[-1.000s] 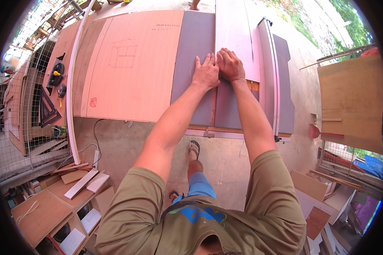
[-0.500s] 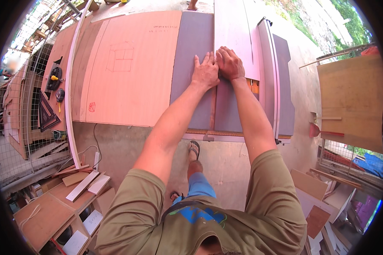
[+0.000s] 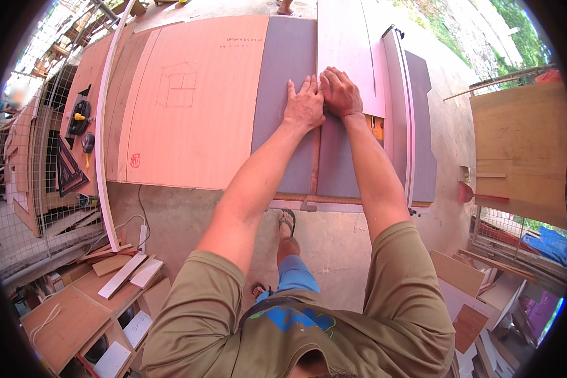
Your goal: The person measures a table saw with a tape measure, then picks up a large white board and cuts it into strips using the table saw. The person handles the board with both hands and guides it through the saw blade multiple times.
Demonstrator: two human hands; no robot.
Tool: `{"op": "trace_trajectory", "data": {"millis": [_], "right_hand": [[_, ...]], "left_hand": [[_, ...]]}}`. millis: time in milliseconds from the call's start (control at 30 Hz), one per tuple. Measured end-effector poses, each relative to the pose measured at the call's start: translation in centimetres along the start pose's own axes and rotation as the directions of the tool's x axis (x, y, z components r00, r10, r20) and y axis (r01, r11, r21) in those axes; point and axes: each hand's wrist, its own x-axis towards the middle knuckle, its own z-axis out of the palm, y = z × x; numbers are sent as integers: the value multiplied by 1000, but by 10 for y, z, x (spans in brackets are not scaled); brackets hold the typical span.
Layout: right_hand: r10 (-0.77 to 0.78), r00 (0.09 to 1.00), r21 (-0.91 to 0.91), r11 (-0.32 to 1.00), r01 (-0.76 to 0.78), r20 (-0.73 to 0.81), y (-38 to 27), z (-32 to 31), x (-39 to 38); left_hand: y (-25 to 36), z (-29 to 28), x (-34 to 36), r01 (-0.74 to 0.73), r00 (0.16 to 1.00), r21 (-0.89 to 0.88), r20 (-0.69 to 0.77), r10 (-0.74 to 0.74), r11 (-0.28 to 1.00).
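A long pale board, tinted pink by the light, lies on the grey top of a table saw. My right hand rests at the board's near left part, its fingers bent and held together on it; the edge under the palm is hidden. My left hand lies flat on the grey top just left of the board, fingers stretched, its thumb side close against my right hand. Right of the board runs a long straight fence. An orange insert shows past the board's near edge.
Left of the saw top lies a wide wooden panel with pencil drawings. Farther left, a black square and a tape measure sit on a side board. Offcuts are piled at lower left. A brown sheet stands at right.
Both hands have shifted very slightly away from me, keeping the same pose. Otherwise the scene looks the same.
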Motion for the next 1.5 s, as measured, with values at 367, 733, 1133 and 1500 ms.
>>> {"op": "trace_trajectory", "data": {"millis": [367, 733, 1133, 1500], "right_hand": [[1, 1000, -5, 1000, -1, -12, 4, 4, 7], [5, 1000, 13, 1000, -5, 2, 12, 8, 17], [18, 1000, 12, 1000, -18, 12, 22, 15, 33], [11, 1000, 4, 1000, -11, -4, 36, 25, 53]], "left_hand": [[-2, 0, 7, 2, 1000, -17, -15, -2, 1000], [-6, -2, 19, 15, 1000, -15, -6, -15, 1000], [-11, 0, 39, 32, 999, -8, 4, -32, 999], [-16, -5, 62, 64, 997, 6, 39, -64, 998]]}}
